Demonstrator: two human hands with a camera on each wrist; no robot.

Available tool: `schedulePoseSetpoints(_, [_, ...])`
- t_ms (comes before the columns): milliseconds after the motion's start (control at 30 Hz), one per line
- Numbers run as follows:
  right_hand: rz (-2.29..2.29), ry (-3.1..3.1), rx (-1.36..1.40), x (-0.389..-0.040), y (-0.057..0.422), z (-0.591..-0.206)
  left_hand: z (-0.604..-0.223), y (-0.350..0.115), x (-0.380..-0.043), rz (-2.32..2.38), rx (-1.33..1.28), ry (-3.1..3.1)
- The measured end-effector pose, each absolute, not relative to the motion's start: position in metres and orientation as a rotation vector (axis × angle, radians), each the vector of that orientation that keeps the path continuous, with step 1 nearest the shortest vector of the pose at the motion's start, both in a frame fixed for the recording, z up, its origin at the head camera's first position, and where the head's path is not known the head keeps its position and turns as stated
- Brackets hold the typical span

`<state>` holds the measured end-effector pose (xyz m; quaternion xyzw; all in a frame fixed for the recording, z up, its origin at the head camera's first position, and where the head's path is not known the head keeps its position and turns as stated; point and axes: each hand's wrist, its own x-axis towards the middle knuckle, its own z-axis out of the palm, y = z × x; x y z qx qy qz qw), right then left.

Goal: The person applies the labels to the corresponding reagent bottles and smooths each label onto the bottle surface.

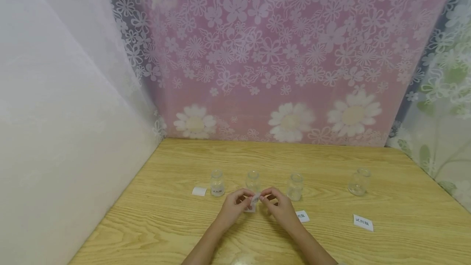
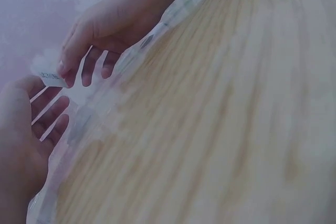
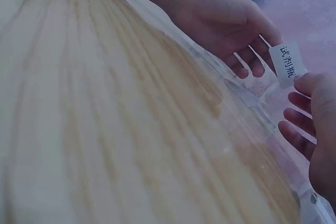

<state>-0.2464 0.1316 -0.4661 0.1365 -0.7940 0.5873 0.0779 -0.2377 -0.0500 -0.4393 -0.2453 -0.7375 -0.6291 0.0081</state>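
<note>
Both hands meet in front of the second glass bottle (image 1: 252,180) from the left, holding a small white label (image 3: 286,65) with printed dark characters between them. My left hand (image 1: 234,205) pinches one end of the label. The other end is pinched by the thumb and forefinger of my right hand (image 1: 280,205). In both wrist views the label is held up, with the other fingers loosely bent below it. A white slip (image 1: 250,209) shows just under the hands in the head view, partly hidden by them.
The leftmost bottle (image 1: 217,185) bears a label, with a blank white slip (image 1: 199,192) to its left. Two more clear bottles stand rightward, a near one (image 1: 295,187) and a far one (image 1: 359,183). Printed labels lie by the right forearm (image 1: 303,216) and at right (image 1: 363,222).
</note>
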Motion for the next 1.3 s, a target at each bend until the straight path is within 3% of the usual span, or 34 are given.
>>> schedulePoseSetpoints(433, [1.731, -2.361, 0.335, -0.227, 0.124, -0.431, -0.435, -0.048, -0.238, -1.986, -0.539, -2.246])
schedulePoseSetpoints(633, [1.669, -2.368, 0.357, -0.226, 0.124, -0.43, -0.458, -0.049, -0.253, -1.855, -0.567, -2.274])
schedulePoseSetpoints(1000, [1.519, -2.28, 0.572, -0.235, 0.122, -0.436, -0.476, -0.054, -0.263, -1.388, -0.564, -2.353])
schedulePoseSetpoints(1300, [1.573, -2.216, 0.626, -0.262, 0.128, -0.469, -0.477, -0.051, -0.267, -1.423, -0.588, -2.331])
